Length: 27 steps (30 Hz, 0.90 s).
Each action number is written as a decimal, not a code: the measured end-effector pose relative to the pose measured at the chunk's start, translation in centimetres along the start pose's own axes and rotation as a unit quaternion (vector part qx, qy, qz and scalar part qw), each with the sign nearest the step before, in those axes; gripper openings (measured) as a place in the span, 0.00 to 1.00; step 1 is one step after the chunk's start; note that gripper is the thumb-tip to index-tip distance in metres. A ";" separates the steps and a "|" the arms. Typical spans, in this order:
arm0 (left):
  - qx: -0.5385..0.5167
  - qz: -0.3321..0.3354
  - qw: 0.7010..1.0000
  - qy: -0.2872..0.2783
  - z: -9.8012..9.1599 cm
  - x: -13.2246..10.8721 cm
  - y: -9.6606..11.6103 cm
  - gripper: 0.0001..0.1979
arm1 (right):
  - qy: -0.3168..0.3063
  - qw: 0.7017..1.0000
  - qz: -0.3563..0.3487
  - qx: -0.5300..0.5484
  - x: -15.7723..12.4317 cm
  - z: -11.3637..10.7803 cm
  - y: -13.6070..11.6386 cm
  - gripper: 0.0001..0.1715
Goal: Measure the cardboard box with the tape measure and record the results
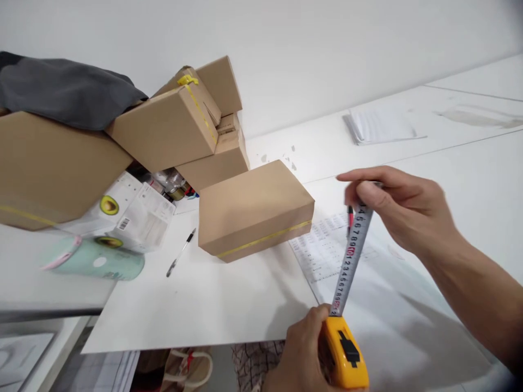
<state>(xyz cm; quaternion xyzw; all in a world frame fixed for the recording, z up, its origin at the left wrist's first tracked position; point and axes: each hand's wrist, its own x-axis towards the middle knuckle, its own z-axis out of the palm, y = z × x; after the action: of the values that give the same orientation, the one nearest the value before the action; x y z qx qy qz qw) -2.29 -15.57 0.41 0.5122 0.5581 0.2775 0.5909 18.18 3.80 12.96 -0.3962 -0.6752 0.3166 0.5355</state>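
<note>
Broadly, white table [229, 310]: serving as level support, presumably to leave both hands free.
Cardboard box [255, 209]: resting on the table, apart from either grip; probably stable unheld thanks to a flat underside.
Printed sheet [318, 247]: lying flat beside the right end of the box, partly behind the blade [350, 261].
Right hand [402, 204]: closed narrowly, thumb against fingers, on the upper end of the blade, presumably for tautness.
Left hand [302, 348]: wrapped round the tape measure [346, 362], presumably as anchor against the pull.
Tape measure: yellow, within the left grip, below and right of the box, not touching it.
Blade: slanting upward between both grips, numerals toward the viewer, likely for easy reading.
Pen [181, 252]: lying left of the box, untouched.
</note>
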 end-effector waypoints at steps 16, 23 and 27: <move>0.214 0.080 0.971 0.073 -0.9 4.0 6.6 0.51 | -0.032 0.912 0.174 -0.371 -3.4 -2.6 9.8 0.23; 0.522 0.026 0.844 0.123 -4.1 6.3 8.3 0.32 | -0.184 0.841 0.147 -0.488 -1.7 -1.7 13.8 0.24; 0.604 0.004 0.787 0.124 -5.8 6.9 8.6 0.31 | -0.194 0.863 0.139 -0.444 -2.0 -2.6 13.9 0.19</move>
<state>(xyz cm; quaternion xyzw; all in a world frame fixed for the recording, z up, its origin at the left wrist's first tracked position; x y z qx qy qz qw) -4.12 -4.84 6.58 0.7282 0.6780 -0.0526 0.0857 23.63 8.83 0.77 -0.6126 -0.7726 0.1246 0.1112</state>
